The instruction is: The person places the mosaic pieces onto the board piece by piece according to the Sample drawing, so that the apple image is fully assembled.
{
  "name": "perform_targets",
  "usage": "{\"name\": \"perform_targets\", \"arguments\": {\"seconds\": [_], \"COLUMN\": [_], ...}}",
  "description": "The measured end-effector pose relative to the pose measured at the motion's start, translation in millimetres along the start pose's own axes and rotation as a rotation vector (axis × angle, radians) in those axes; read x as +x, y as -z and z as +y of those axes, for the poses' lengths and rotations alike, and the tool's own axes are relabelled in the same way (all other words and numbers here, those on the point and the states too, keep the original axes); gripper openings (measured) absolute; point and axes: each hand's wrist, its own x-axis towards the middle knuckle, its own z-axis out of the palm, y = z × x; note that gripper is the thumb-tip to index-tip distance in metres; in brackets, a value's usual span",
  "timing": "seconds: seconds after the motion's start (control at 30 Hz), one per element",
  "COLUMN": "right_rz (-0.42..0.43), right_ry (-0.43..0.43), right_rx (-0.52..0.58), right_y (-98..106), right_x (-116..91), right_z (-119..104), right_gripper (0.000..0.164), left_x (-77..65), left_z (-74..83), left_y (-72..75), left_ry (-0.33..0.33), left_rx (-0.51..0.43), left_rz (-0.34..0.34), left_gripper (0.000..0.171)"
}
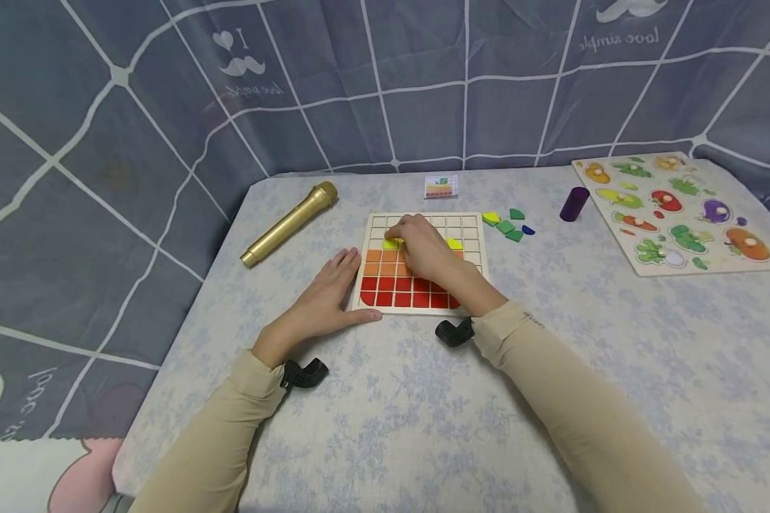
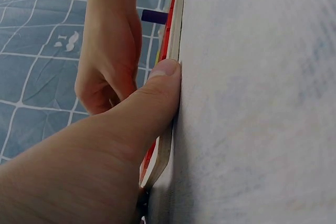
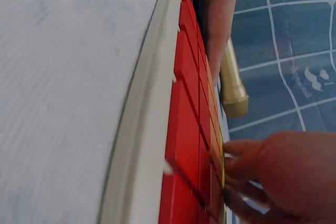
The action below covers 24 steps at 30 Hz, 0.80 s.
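A square wooden grid board [image 1: 411, 311] lies on the table, with rows of red tiles [image 1: 385, 299] nearest me and orange tiles [image 1: 371, 268] behind them. My left hand [image 1: 324, 296] lies spread along the board's left side, its thumb [image 2: 164, 72] at the front edge. Bent over the middle of the grid, my right hand [image 1: 431, 253] pinches at a yellow tile [image 1: 390, 244] with its fingertips, which also meet the yellow row in the right wrist view. Another yellow tile [image 1: 454, 244] sits in the grid to its right. My right hand hides the squares between.
Loose green tiles [image 1: 505, 227], a yellow corner tile [image 1: 490, 218] and a blue tile [image 1: 528, 230] lie right of the board. Behind it is a small pattern card [image 1: 440, 187]. A gold microphone [image 1: 290, 224], purple cylinder [image 1: 574, 204] and vegetable puzzle board [image 1: 648, 267] lie farther out.
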Motion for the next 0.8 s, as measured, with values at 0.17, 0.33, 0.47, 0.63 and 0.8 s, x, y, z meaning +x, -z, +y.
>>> {"name": "perform_targets", "arguments": {"seconds": [0.17,0.33,0.47,0.63,0.8], "right_rz": [0.093,0.109,0.107,0.172,0.297], "right_ry": [-0.064,-0.098,-0.067,-0.125,-0.240], "right_rx": [0.012,0.000,0.025,0.123,0.150], "right_y": [5,12,17,30,49], "right_x": [-12,-26,-34,-40,-47], "right_z": [12,20,26,41,64], "right_gripper": [0.038,0.046,0.048,0.043,0.042], "left_x": [-0.2,-1.5,-1.0,-0.4,-0.1], "left_z": [1.2,3.3,2.9,2.0,1.7], "left_y": [0.0,1.7,0.4,-0.9,0.8], "left_ry": [0.001,0.002,0.000,-0.004,0.002], "left_rx": [0.005,-0.003,-0.009,-0.011,-0.001], "left_rz": [0.003,0.002,-0.004,-0.003,-0.001], "left_gripper": [0.116,0.117,0.117,0.117,0.118]}}
